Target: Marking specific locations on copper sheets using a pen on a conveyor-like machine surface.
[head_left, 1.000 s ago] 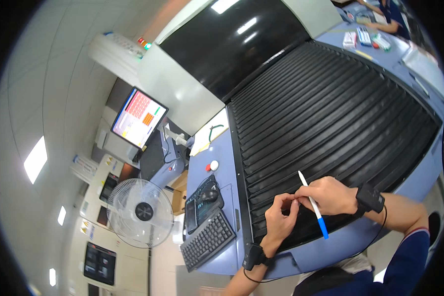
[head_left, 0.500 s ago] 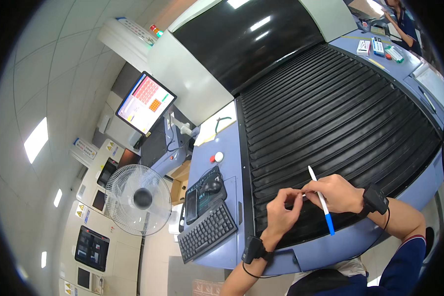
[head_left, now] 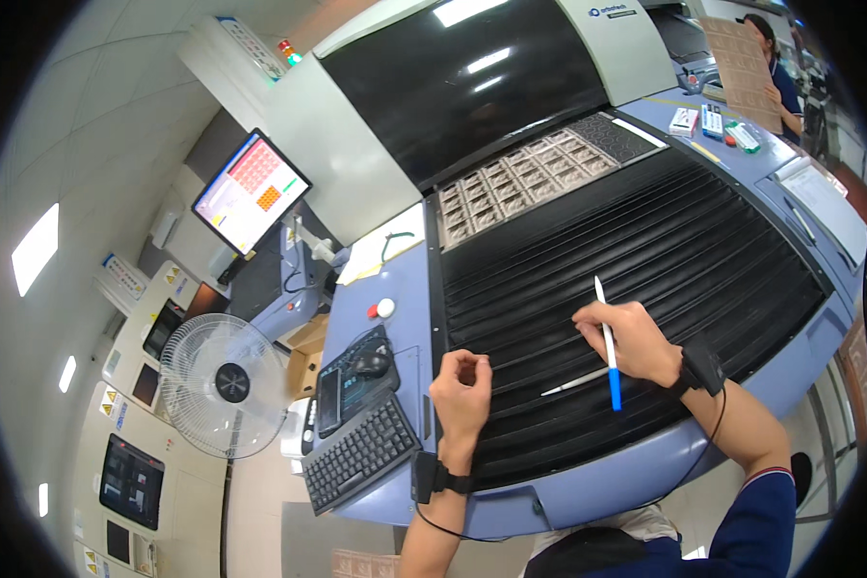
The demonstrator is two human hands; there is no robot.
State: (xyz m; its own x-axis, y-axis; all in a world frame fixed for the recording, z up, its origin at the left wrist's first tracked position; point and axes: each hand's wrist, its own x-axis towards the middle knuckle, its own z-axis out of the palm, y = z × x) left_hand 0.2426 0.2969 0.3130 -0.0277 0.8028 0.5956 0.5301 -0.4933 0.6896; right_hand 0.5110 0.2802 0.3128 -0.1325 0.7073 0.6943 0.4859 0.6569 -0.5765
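Note:
My right hand (head_left: 636, 342) is closed round a slim white pen (head_left: 604, 328) with a blue end, tilted above the black ribbed machine bed (head_left: 568, 260). A thin pale pointed strip (head_left: 578, 382) shows just below that hand; whether it is held or is a reflection I cannot tell. My left hand (head_left: 460, 390) hovers over the bed's near left side, thumb and fingers curled together in a pinch. Anything between those fingertips is too small to make out. A copper-coloured panel (head_left: 520, 183) with a grid of rectangles lies at the bed's far end, below the dark machine hood.
Left of the bed are a keyboard (head_left: 364, 451), a mouse (head_left: 369, 363), red and white buttons (head_left: 385, 307) and a monitor (head_left: 252, 193). A fan (head_left: 223, 384) stands beyond. At the right are small boxes (head_left: 711, 121) and a clipboard (head_left: 824, 207). A co-worker (head_left: 788, 91) holds another panel (head_left: 742, 72).
My hands have come apart, the left moving left. The copper-coloured panel now lies on the far bed, where only ribs showed before. The co-worker's panel has come into view.

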